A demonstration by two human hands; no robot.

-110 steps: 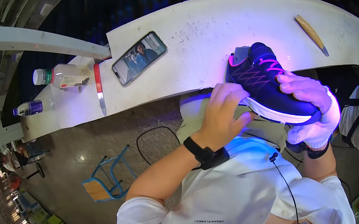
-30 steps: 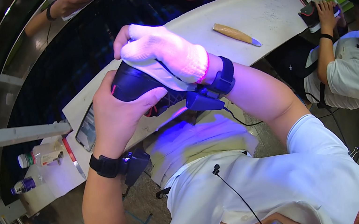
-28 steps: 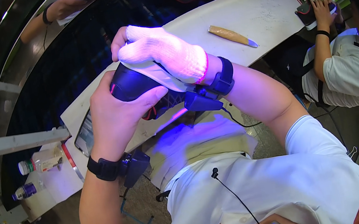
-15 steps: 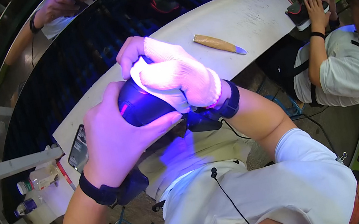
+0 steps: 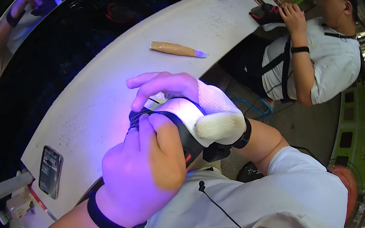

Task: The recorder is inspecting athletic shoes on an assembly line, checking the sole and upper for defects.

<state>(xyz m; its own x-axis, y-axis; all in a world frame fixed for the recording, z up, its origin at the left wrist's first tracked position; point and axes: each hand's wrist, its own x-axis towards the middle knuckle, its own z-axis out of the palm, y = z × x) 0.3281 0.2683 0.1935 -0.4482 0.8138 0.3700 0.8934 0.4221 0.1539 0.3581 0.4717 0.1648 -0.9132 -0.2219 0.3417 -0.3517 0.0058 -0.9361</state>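
A black shoe (image 5: 187, 135) with a white sole (image 5: 181, 112), a small red mark and dark laces is held between my hands, above the near side of the bench. My left hand (image 5: 136, 167), bare, wraps round its near left side with bent fingers. On its far right side is my right hand (image 5: 214, 103), in a white knit glove that leaves some fingers bare. The gloved thumb presses by the sole while the bare fingers curl over the laced end. Bluish-purple light falls on both hands and the shoe. My palms hide much of the shoe.
A wooden-handled knife (image 5: 176, 49) lies on the white bench (image 5: 102, 69), beyond my hands. A phone (image 5: 50, 171) rests at the left, near a metal bar (image 5: 4, 188) and a bottle (image 5: 13, 212). At right, a co-worker (image 5: 307, 54) holds a black-and-red shoe (image 5: 266, 14).
The shoe has been turned, so its laces and more of the white sole show. My left hand has shifted over its near side; my right fingers have spread from it. The view has swung rightward.
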